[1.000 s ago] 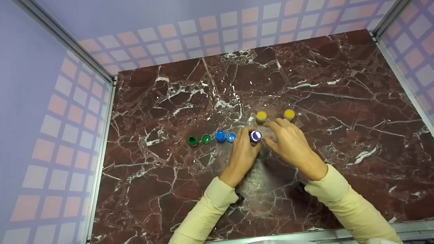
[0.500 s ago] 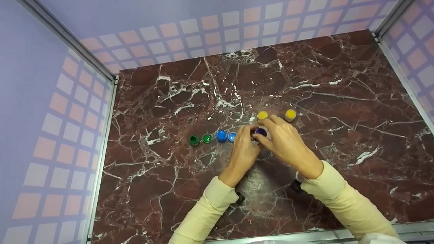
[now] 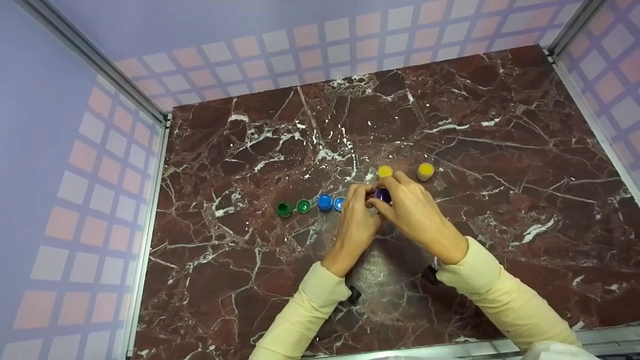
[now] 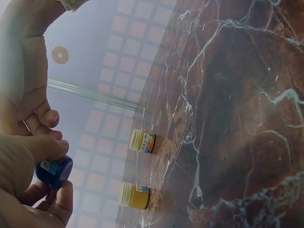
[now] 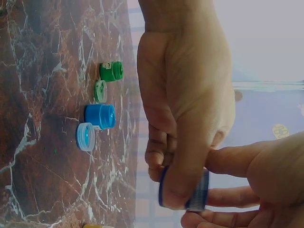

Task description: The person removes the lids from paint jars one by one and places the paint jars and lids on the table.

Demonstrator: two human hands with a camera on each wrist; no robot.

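Observation:
My left hand (image 3: pixel 357 215) grips a small purple-blue paint jar (image 3: pixel 383 195) above the table, with its thumb along the jar's side in the right wrist view. Over the jar's top, my right hand (image 3: pixel 415 207) pinches it between thumb and fingers. The fingers hide much of the top, so whether a lid is on it is unclear. In the left wrist view the jar (image 4: pixel 53 172) hangs base down, with a printed label on its side. Just beyond the right fingertips stands a yellow paint jar (image 3: pixel 385 172).
A second yellow jar (image 3: pixel 425 172) stands farther right. To the left, in a row, are an open green jar (image 3: pixel 284 209), its green-smeared lid (image 3: pixel 303 206), a blue jar (image 3: pixel 325 202) and its lid (image 3: pixel 339 204). Tiled panels (image 3: pixel 300 45) border the dark marbled table (image 3: pixel 225 290).
My right hand has come left from beside the purple-blue jar and taken hold of its top. My left hand keeps its grip. The other jars and lids stay put.

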